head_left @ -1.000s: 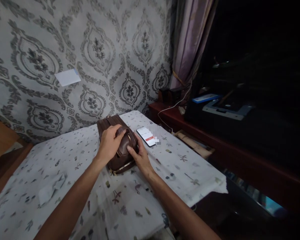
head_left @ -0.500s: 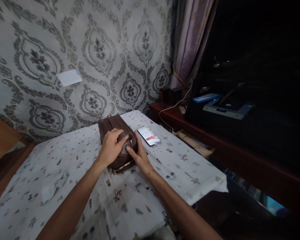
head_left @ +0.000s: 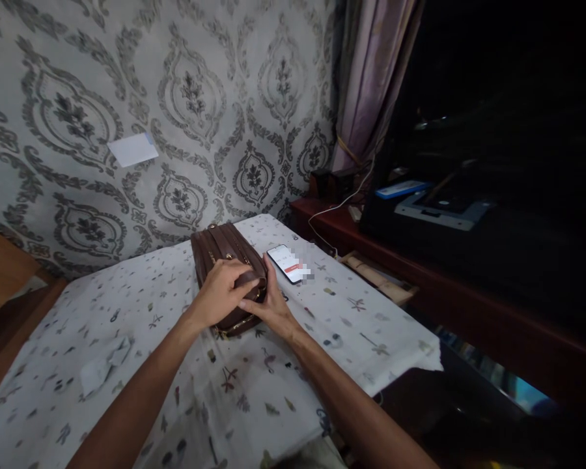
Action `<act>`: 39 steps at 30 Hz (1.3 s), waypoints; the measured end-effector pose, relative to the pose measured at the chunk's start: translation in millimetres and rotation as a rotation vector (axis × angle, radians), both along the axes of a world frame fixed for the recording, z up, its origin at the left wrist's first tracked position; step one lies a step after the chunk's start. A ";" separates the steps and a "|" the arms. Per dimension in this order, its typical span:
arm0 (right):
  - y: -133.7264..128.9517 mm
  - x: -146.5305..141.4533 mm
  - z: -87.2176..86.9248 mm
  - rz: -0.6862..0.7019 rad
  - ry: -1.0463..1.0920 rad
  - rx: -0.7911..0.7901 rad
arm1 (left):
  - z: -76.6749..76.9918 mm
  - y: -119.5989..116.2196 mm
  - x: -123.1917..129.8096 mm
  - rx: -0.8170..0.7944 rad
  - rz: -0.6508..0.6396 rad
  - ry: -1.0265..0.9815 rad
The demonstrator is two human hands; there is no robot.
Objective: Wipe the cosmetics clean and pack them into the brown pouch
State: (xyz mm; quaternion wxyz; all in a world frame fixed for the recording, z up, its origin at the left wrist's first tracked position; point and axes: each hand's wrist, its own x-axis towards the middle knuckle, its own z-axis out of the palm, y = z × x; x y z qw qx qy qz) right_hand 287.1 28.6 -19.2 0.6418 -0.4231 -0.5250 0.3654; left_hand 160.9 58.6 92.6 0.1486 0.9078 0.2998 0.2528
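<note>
A brown leather-look bag (head_left: pixel 222 240) with gold-coloured zips lies on the cloth-covered table (head_left: pixel 385 335), its near end towards me. Over the top of that near end, my left hand (head_left: pixel 221 292) is curled with its thumb pointing right, gripping the bag's front part. My right hand (head_left: pixel 274 309) clasps the bag's right side, thumb across the front and fingers along the far side. Both thumbs come close together at the near end. What the left fingertips pinch is hidden. Just right of the bag lies a phone (head_left: pixel 282 260) with a lit screen.
A crumpled white piece (head_left: pixel 105 365) lies at the table's left. A white cable (head_left: pixel 339 208) runs down from a dark red ledge (head_left: pixel 322 212) on the right. Beyond the right edge sit a wooden drawer (head_left: pixel 378 280) and a large black screen (head_left: pixel 508 163).
My left hand has shifted slightly down towards the near end, uncovering more zip on top. The right thumb has moved down and left a little. The bag stays in place.
</note>
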 end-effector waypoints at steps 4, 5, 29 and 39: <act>-0.1 1.5 -0.2 -0.006 -0.020 0.028 | -5.2 -10.3 -4.5 -0.021 0.012 -0.042; -0.1 1.7 0.1 -0.014 -0.033 0.031 | -6.1 -12.5 -7.8 -0.014 0.025 -0.062; 0.8 -3.3 2.6 0.017 -0.004 0.051 | -23.5 -26.6 -51.5 0.313 0.198 -0.097; -3.7 -0.6 11.7 0.035 -0.021 0.024 | -40.9 -45.5 -49.2 0.374 0.185 0.093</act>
